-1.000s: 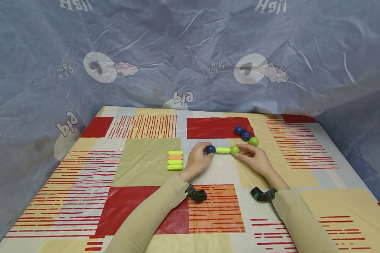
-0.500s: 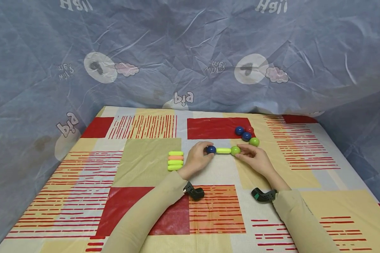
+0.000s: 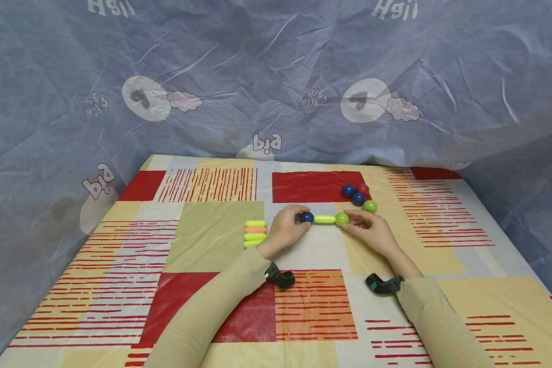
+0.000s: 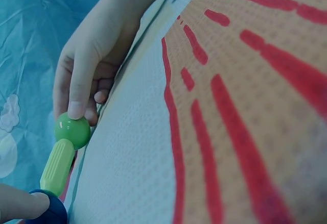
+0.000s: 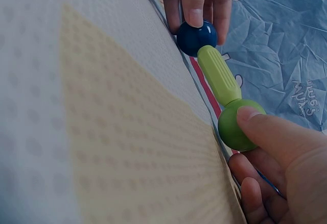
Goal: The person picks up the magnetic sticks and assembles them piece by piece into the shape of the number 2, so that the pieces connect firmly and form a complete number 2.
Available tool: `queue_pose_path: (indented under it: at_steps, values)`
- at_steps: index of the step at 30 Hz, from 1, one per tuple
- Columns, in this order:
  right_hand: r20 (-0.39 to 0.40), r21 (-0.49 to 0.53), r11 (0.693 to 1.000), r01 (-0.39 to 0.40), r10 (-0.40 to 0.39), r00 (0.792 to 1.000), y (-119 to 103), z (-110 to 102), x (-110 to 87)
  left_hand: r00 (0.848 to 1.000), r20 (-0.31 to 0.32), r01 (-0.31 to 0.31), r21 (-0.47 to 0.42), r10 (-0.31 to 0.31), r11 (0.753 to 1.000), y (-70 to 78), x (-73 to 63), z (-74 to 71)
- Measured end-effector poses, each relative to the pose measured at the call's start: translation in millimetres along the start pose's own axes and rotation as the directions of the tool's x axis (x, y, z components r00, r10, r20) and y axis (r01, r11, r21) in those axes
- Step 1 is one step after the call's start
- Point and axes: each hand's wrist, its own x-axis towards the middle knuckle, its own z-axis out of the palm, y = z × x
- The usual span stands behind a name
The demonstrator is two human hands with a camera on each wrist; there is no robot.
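A ribbed yellow-green rod joins a dark blue ball on its left to a green ball on its right. My left hand grips the blue ball between thumb and fingers. On the other end, my right hand pinches the green ball, its thumb on top in the right wrist view. Both wrist views show the rod's ends touching the balls. The undersides of the balls are hidden.
Left of my left hand, several short rods lie stacked side by side, yellow-green ones and an orange rod. Behind my right hand sit two blue balls, a red ball and another green ball. A blue-grey printed sheet hangs behind the patterned tablecloth.
My left forearm has shifted slightly left and up, covering a bit of the nearest rod. Both hands keep hold of the joined balls and rod, which stay nearly in place.
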Motion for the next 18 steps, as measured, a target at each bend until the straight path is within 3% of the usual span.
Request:
queue_pose_path:
  at_steps: [5,13,18]
  values:
    - [0.005,-0.001,1.000,0.005,-0.005,1.000,-20.2,-2.9,-5.1,1.000,-0.001,-0.002,-0.005,0.002,1.000,-0.6,-0.1,1.3]
    - [0.002,-0.008,1.000,0.006,-0.006,1.000,-20.7,-2.7,-4.9,1.000,0.002,0.009,0.002,-0.009,1.000,-0.4,0.1,-0.1]
    - [0.001,-0.019,1.000,-0.005,0.005,1.000,-18.4,-2.3,-4.4,0.999,-0.001,0.041,-0.037,-0.041,0.998,2.4,1.3,-11.3]
